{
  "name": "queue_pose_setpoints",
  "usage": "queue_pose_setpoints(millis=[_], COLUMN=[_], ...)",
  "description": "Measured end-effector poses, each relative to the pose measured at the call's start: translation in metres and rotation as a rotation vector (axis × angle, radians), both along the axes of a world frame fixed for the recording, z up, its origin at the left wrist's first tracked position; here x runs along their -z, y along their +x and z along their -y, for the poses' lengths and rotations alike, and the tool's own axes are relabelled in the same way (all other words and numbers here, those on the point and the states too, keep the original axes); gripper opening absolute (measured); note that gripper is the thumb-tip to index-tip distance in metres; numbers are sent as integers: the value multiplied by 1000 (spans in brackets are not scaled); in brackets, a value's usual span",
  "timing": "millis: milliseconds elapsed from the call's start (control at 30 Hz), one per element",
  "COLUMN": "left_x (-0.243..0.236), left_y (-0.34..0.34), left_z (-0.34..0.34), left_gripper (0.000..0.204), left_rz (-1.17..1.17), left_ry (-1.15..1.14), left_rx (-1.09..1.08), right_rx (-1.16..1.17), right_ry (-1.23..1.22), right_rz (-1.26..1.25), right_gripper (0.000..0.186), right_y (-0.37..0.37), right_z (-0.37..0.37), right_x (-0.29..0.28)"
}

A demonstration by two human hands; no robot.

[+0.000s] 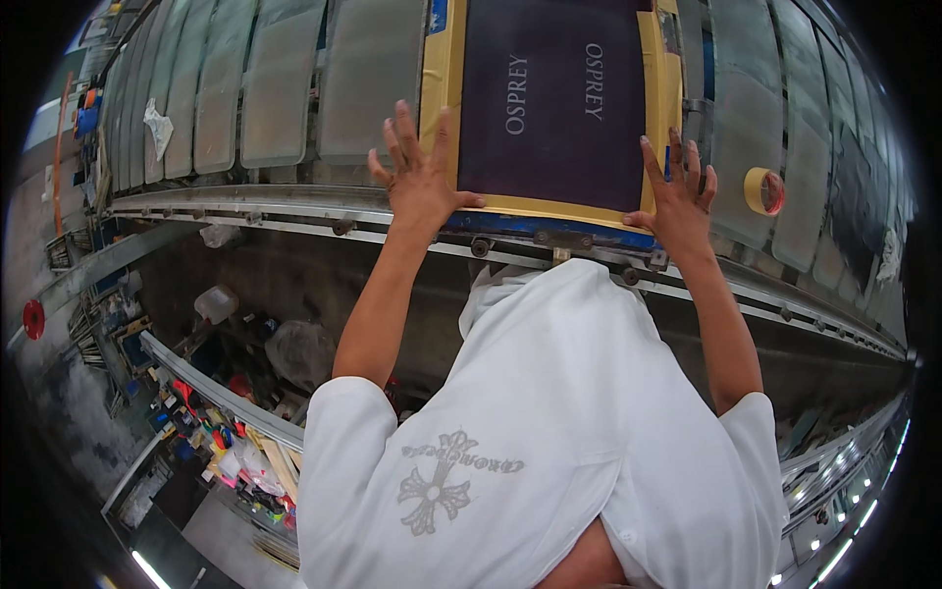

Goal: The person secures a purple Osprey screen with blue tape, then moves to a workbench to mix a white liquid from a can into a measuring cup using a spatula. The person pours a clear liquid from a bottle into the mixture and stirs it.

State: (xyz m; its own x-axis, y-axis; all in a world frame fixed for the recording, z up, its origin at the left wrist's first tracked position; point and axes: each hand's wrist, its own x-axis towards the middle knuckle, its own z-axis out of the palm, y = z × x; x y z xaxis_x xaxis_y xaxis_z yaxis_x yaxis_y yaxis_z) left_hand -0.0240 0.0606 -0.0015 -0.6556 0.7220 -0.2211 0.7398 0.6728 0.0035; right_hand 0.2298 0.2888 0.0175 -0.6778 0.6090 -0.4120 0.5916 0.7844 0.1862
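A dark purple rectangular panel (554,147) with two pale lines of printed lettering lies at the top centre. Yellow tape (549,208) borders it, and a blue edge (520,228) shows along the near side. It looks like a printing screen in its frame. My left hand (422,187) is spread at the near left corner, its thumb reaching onto the tape. At the near right corner my right hand (680,201) is spread likewise, thumb on the tape. Neither hand grips anything; whether the other fingertips touch a surface I cannot tell.
Several grey flat boards (285,88) line the bench on both sides. A tape roll (763,191) lies on the right boards, a crumpled white scrap (158,128) on the left ones. A metal rail (265,201) runs along the near edge. Cluttered shelving (231,452) stands lower left.
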Motion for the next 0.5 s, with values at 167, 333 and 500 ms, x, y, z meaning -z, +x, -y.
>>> queue_pose_setpoints(millis=[167,333,500], left_x=[-5,-2,-8], left_y=[-9,-8,-10], left_z=[2,7,5], left_gripper=[129,115,104], left_rz=[154,93,112], left_ry=[-153,-106,-127], left_rx=[-126,-29,-50], right_rx=[187,129,124], right_ry=[23,-73,-101], right_rz=[100,-147,-210], right_gripper=[138,123,101], right_y=[-4,5,10], right_z=[-2,-6,-14], right_x=[7,11,4])
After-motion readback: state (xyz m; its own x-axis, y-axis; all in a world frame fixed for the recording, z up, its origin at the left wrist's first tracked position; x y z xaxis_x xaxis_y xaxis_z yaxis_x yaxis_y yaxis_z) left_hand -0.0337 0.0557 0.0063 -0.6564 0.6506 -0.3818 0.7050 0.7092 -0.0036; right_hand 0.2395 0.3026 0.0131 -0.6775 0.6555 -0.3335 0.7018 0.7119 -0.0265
